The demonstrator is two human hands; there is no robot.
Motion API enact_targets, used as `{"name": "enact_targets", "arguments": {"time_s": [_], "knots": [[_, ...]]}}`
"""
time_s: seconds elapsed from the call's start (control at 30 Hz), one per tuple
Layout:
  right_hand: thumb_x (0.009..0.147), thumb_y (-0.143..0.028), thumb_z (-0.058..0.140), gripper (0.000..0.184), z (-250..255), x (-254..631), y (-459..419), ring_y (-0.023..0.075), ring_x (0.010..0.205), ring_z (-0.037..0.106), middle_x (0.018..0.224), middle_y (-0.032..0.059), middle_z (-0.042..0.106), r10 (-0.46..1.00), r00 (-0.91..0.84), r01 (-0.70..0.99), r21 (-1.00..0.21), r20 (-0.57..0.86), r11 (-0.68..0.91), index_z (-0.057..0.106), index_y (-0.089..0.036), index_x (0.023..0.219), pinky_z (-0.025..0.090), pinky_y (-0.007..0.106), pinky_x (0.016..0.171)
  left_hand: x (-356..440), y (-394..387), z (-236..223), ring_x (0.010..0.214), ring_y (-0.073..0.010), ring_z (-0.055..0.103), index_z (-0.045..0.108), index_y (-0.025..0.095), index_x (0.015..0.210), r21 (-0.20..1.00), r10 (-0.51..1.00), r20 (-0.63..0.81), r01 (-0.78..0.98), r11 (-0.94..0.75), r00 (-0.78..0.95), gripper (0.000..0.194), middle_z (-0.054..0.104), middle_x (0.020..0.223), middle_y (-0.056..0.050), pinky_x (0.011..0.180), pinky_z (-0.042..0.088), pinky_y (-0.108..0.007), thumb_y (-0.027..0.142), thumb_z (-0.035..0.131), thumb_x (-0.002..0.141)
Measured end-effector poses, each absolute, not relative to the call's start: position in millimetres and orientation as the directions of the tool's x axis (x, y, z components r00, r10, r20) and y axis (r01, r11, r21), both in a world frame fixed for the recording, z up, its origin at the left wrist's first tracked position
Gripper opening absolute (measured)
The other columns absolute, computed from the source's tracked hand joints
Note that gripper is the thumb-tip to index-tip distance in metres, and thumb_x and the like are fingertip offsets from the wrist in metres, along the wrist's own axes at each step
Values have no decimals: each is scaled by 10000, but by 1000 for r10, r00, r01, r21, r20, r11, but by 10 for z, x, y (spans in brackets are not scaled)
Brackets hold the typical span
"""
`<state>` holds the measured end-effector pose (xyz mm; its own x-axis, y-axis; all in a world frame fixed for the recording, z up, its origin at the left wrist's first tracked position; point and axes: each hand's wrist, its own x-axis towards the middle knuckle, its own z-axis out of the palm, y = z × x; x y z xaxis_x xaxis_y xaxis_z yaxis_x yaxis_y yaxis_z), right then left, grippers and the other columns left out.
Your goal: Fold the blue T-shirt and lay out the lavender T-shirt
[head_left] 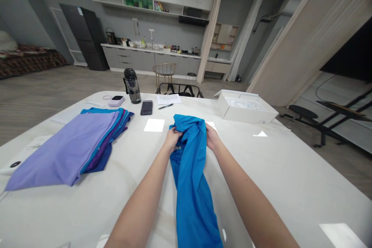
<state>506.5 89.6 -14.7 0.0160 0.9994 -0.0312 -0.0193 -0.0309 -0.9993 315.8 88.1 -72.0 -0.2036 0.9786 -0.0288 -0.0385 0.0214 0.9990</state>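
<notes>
A bright blue garment (192,178), bunched at its far end, stretches down the middle of the white table (261,170) toward me. At the left side of the bunched end, my left hand (173,137) is closed on the fabric. My right hand (212,136) grips the opposite side, its fingertips hidden behind the cloth. The garment's near end runs out of the bottom of the view. To the left lies a stack of folded garments (66,143), lavender on top, with blue and purple layers under it.
A black-lidded bottle (132,87), a phone (147,107), a pen (165,106), a printed sheet (169,99) and a lavender device (116,101) sit toward the back. An open white box (247,114) stands at the back right. Chairs (180,90) are beyond the table.
</notes>
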Motion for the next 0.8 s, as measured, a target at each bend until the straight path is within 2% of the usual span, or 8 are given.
{"name": "enact_targets", "arguments": {"time_s": [0.1, 0.2, 0.33, 0.43, 0.5, 0.6, 0.7, 0.8], "knots": [[804, -441, 556, 324, -295, 5371, 880, 247, 816, 628, 845, 100, 672, 967, 247, 316, -938, -62, -141, 630, -153, 933, 516, 344, 706, 3140, 882, -652, 684, -164, 622, 669, 144, 974, 997, 967, -19, -73, 0, -254, 266, 646, 724, -23, 630, 512, -272, 274, 638, 743], [825, -377, 548, 367, -366, 5484, 813, 279, 1008, 596, 1053, 153, 643, 922, 383, 443, -887, 53, -133, 608, -131, 1090, 489, 379, 857, 3073, 889, -584, 712, -140, 611, 646, 175, 953, 996, 946, 73, -31, -88, -315, 233, 643, 783, -14, 647, 504, -245, 320, 605, 776], [876, -503, 586, 479, -365, 5255, 718, 279, 1156, 550, 1232, 133, 583, 953, 98, 793, -601, 288, 100, 593, -190, 1238, 431, 379, 981, 2985, 871, -481, 758, -142, 617, 617, 197, 930, 994, 962, 89, -31, -100, -258, 188, 644, 831, -13, 689, 526, -259, 321, 615, 790], [833, -578, 671, 574, -390, 5019, 695, 294, 1118, 575, 1227, 126, 598, 976, -120, 901, -392, 180, 183, 601, -211, 1268, 441, 386, 929, 2916, 863, -447, 754, -140, 613, 589, 197, 948, 990, 964, 10, -135, -47, -267, 190, 625, 852, -9, 681, 537, -273, 301, 607, 791], [879, -503, 642, 422, -424, 4931, 713, 282, 1044, 607, 1166, 118, 633, 981, -150, 923, -338, 121, 183, 640, -213, 1187, 445, 372, 871, 2853, 880, -463, 719, -128, 595, 576, 193, 970, 981, 951, -38, -191, -22, -308, 214, 602, 847, 1, 645, 523, -260, 296, 610, 785], [953, -405, 529, 242, -476, 4925, 789, 236, 885, 635, 979, 81, 680, 982, -136, 887, -426, 131, 180, 660, -218, 1037, 439, 328, 783, 2730, 941, -515, 671, -108, 563, 561, 194, 1052, 969, 890, -62, -240, -54, -451, 289, 582, 859, 10, 588, 471, -220, 280, 622, 783], [942, -438, 506, 264, -532, 5047, 897, 212, 784, 620, 818, 40, 670, 975, -82, 769, -610, 205, 193, 637, -213, 896, 440, 299, 735, 2570, 1006, -553, 660, -92, 555, 559, 196, 1112, 971, 777, 1, -186, -151, -630, 324, 586, 901, 5, 612, 454, -213, 219, 612, 793], [915, -465, 467, 313, -591, 5305, 993, 215, 744, 615, 772, 40, 672, 970, 136, 662, -747, 201, 61, 622, -204, 839, 461, 294, 697, 2350, 1032, -569, 705, -94, 553, 600, 194, 1098, 985, 635, 96, -16, -169, -766, 287, 579, 916, 2, 702, 467, -233, 165, 589, 812]]}}
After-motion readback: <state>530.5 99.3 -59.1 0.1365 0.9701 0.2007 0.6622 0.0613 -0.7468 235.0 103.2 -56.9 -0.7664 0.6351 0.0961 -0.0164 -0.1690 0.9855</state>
